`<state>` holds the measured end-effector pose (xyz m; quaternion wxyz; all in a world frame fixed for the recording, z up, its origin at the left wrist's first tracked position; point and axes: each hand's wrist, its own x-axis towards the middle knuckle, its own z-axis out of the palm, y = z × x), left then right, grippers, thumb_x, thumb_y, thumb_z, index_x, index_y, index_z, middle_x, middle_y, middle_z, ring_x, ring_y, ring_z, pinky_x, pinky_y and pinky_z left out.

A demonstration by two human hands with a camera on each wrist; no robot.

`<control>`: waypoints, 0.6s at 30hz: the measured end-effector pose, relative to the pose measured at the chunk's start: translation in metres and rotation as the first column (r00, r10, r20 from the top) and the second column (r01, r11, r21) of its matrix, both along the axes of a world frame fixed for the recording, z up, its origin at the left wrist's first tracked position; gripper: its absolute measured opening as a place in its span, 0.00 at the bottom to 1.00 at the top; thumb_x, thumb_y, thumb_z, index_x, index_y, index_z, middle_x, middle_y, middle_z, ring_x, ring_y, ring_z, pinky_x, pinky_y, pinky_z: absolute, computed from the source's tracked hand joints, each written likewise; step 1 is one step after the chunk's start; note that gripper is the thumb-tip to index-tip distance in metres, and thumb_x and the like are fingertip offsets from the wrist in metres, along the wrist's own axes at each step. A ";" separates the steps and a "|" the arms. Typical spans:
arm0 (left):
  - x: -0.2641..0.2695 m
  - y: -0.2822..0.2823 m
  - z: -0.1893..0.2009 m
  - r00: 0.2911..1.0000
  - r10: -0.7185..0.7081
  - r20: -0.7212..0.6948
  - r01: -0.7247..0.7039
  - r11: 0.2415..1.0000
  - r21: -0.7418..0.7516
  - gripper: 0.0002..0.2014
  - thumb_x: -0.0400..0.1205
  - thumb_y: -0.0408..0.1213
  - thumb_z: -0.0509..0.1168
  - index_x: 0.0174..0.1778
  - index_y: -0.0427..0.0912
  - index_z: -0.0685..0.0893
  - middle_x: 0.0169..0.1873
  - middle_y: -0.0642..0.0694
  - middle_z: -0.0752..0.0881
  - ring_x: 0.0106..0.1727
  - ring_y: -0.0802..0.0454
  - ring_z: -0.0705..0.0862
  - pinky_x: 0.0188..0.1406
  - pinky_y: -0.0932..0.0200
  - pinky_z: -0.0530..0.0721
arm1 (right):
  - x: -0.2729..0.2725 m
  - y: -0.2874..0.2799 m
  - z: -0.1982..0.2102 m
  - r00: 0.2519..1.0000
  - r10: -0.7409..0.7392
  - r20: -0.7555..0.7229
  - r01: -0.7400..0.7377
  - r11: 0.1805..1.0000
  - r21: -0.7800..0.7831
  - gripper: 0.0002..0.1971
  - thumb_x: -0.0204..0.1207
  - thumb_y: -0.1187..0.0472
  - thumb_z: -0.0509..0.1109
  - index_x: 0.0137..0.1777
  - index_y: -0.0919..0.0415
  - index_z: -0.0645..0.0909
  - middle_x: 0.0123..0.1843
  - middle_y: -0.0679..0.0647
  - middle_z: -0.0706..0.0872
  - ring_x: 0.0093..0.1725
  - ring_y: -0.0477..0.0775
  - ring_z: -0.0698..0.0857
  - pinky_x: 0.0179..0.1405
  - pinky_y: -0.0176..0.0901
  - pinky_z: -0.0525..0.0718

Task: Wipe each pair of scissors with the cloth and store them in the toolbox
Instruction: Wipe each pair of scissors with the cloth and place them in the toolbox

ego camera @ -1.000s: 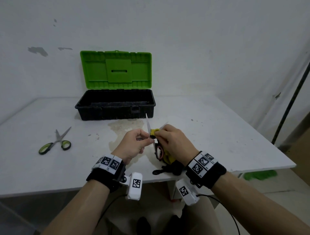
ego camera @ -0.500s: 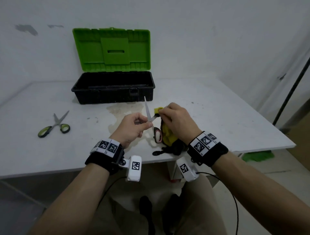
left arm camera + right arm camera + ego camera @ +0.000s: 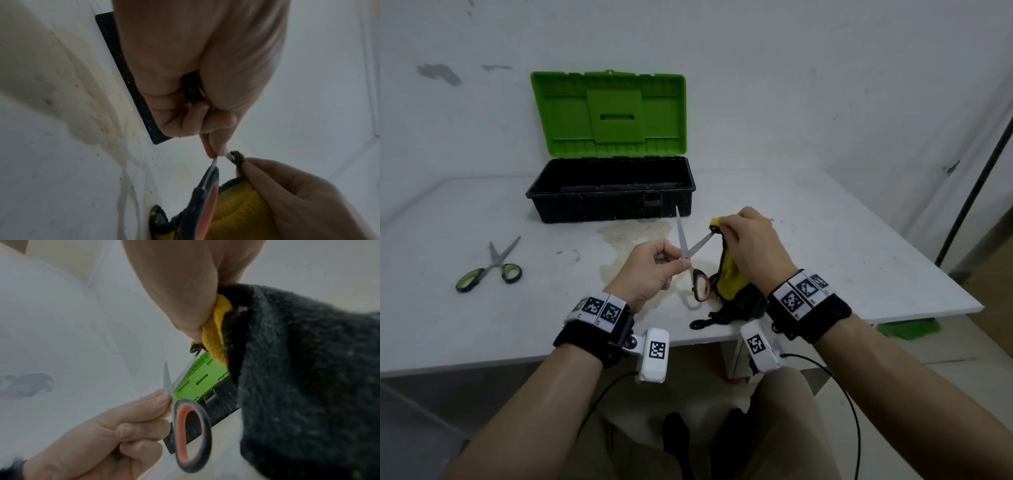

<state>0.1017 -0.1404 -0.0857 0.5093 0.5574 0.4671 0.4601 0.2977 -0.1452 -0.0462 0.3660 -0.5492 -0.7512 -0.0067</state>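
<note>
1. No brand name or readable word shows anywhere. The only printed marks are black-and-white square code tags on the white wrist bands (image 3: 599, 310) and on the small white camera blocks below the wrists; the tiny characters beside the tags are too small to read.
2. The left hand (image 3: 650, 270) pinches the black-and-red-handled steel scissors (image 3: 690, 258) at the pivot between thumb and curled fingers. The blades stand apart in a V, one pointing up and away, and a handle loop hangs below the hand.
3. The right hand (image 3: 751, 245) clamps the yellow-and-black fleecy cloth (image 3: 729, 277) over the tip of the other blade, fingers curled tight round the fabric. The rest of the cloth hangs down to the white table (image 3: 842, 260) near its front edge.
4. The black plastic toolbox with the green lid (image 3: 609, 202) sits open at the back of the table, lid upright near the wall, just beyond the raised blade tip.
5. A second pair, green-and-black-handled scissors (image 3: 491, 265), lies flat with blades slightly apart, well to the left of the hands.
6. Bare tabletop stretches between the hands and the right edge, and between the green pair and the left edge.
7. A yellowish stain marks the table in front of the toolbox.
</note>
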 end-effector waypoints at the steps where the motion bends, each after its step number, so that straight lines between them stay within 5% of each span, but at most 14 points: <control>1: 0.000 0.000 0.000 1.000 0.001 0.008 -0.001 1.000 -0.009 0.09 0.79 0.22 0.73 0.41 0.38 0.81 0.33 0.44 0.87 0.23 0.55 0.73 0.20 0.64 0.72 | -0.002 -0.002 0.001 1.000 0.027 -0.004 -0.027 0.999 0.027 0.09 0.83 0.62 0.66 0.55 0.59 0.88 0.45 0.58 0.80 0.40 0.59 0.82 0.42 0.53 0.83; 6: 0.003 -0.001 0.002 0.994 -0.010 0.106 0.017 0.998 -0.069 0.10 0.79 0.22 0.73 0.41 0.39 0.80 0.31 0.46 0.85 0.22 0.56 0.69 0.20 0.65 0.70 | -0.018 -0.019 -0.010 0.965 0.229 0.128 -0.235 0.971 0.036 0.07 0.80 0.64 0.69 0.53 0.64 0.87 0.47 0.60 0.82 0.39 0.60 0.84 0.37 0.53 0.84; 10: 0.000 0.000 0.000 0.990 0.002 0.140 0.013 0.995 -0.100 0.11 0.79 0.20 0.71 0.41 0.39 0.79 0.32 0.43 0.84 0.20 0.56 0.68 0.19 0.65 0.69 | 0.000 0.001 -0.007 0.996 0.074 -0.044 -0.070 0.994 0.087 0.07 0.79 0.64 0.71 0.53 0.63 0.88 0.46 0.59 0.83 0.41 0.59 0.84 0.43 0.54 0.84; 12: -0.001 0.000 -0.001 0.990 0.010 0.139 0.005 0.995 -0.105 0.11 0.79 0.20 0.71 0.42 0.39 0.79 0.32 0.43 0.83 0.20 0.57 0.69 0.19 0.66 0.69 | 0.006 0.003 -0.004 0.994 0.040 -0.097 -0.028 0.992 0.121 0.06 0.79 0.64 0.72 0.52 0.62 0.89 0.45 0.57 0.83 0.42 0.55 0.84 0.45 0.43 0.83; 14: -0.001 0.001 -0.001 0.989 0.023 0.149 -0.007 0.994 -0.108 0.11 0.79 0.20 0.71 0.42 0.39 0.79 0.31 0.44 0.82 0.20 0.57 0.69 0.18 0.66 0.70 | 0.001 -0.004 -0.004 0.990 0.110 -0.082 -0.098 0.985 0.144 0.06 0.79 0.64 0.72 0.53 0.62 0.89 0.44 0.56 0.84 0.41 0.50 0.82 0.44 0.33 0.78; 18: 0.003 0.000 0.000 0.994 -0.017 0.105 0.023 0.998 -0.056 0.10 0.79 0.22 0.73 0.40 0.38 0.79 0.30 0.44 0.81 0.21 0.55 0.68 0.20 0.64 0.69 | -0.013 -0.014 -0.013 0.979 0.196 -0.051 -0.195 0.980 0.028 0.08 0.80 0.59 0.71 0.50 0.62 0.89 0.44 0.53 0.85 0.42 0.50 0.83 0.44 0.39 0.81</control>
